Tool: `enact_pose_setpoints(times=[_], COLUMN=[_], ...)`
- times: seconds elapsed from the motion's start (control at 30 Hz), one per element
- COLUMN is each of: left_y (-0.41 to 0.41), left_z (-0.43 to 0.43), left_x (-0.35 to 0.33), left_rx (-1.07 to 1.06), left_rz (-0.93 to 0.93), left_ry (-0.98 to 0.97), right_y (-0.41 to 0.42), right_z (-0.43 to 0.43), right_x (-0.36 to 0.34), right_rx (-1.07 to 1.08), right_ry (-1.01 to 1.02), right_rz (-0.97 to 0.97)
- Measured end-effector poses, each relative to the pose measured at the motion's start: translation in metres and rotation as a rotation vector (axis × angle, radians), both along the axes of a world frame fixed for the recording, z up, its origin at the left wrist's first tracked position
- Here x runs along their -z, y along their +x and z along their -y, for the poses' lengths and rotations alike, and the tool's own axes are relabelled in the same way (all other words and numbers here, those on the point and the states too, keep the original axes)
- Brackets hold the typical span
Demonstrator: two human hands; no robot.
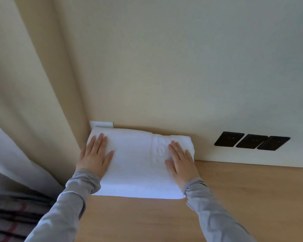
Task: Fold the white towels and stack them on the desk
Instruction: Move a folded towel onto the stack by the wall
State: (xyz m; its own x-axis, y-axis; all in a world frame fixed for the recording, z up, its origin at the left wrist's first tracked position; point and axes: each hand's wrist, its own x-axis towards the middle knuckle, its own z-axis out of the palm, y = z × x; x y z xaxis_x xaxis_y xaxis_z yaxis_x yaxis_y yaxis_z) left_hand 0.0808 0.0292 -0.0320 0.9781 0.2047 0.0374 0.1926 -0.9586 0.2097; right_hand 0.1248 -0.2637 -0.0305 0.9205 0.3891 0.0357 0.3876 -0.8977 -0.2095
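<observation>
A folded white towel lies on the wooden desk, its far edge against the wall. It looks thick, as if more than one layer or towel is stacked there; I cannot tell how many. My left hand lies flat on the towel's left end with fingers straight and spread. My right hand presses flat on the right end, beside an embossed band in the cloth. Both arms wear grey sleeves.
A beige curtain hangs at the left, down to the desk's left end. Three black wall sockets sit low on the wall to the right. A small white plate shows behind the towel. Plaid fabric is at lower left.
</observation>
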Motion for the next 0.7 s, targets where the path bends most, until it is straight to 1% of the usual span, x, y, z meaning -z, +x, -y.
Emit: enact_pose_setpoints(times=[0.1,0.17,0.27,0.43,0.57,0.7], left_y=[-0.002,0.0,0.004,0.008,0.001,-0.011], left_z=[0.019,0.037,0.073,0.147,0.216,0.303], left_x=[-0.017,-0.023,-0.035,-0.053,-0.07,-0.09], left_rx=[0.029,0.065,0.131,0.255,0.346,0.411], left_rz=[0.134,0.21,0.153,0.112,0.071,0.085], left_ry=[-0.065,-0.11,-0.078,-0.014,0.094,0.1], right_y=[-0.005,-0.009,-0.014,-0.032,-0.056,-0.091], right_z=[0.007,0.013,0.027,0.074,0.14,0.228], right_x=[-0.016,-0.028,-0.044,-0.06,-0.07,-0.085], right_rx=[-0.007,0.032,0.082,0.159,0.222,0.302], right_ry=[0.05,0.123,0.168,0.182,0.197,0.175], right_rz=[0.007,0.0,-0.015,0.102,0.16,0.211])
